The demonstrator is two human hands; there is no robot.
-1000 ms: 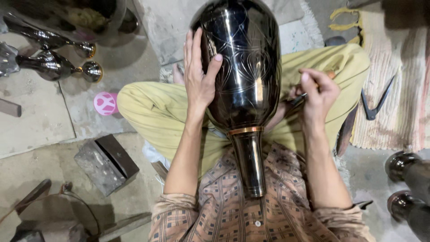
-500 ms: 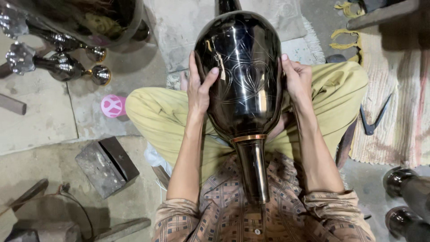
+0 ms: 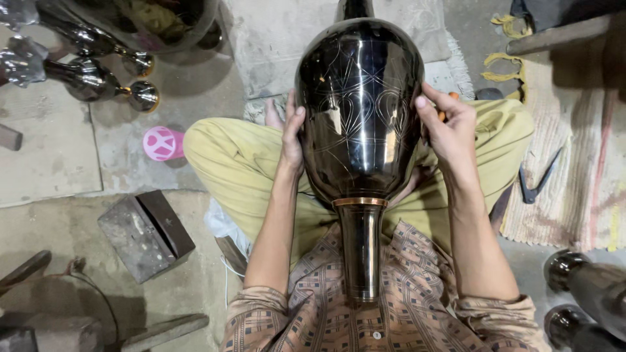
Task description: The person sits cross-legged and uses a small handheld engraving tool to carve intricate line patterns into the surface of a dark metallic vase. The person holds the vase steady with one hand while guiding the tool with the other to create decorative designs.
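Left hand flat-palmed on the left flank of the black metal vase, fingers spread up along the curve, thumb against the body. Right hand mirrors it on the right flank, fingers wrapped round the shoulder; something orange peeks out behind the fingers, can't tell what it is. Both hands gripping the vase, one each side, about level with each other, so neither is nearer.

Vase sits between the hands over the person's lap, long axis running straight away from the body: narrow neck with a copper band points at the chest, bulbous body away toward the knees. Engraved line patterns show on the top surface. Far end runs out of frame at the top edge.

Person sits cross-legged, yellow trousers, patterned shirt. Left on the floor: pink round lid, grey metal block, polished metal stems. Right: woven mat with dark shears, two more dark vessels at the lower corner.
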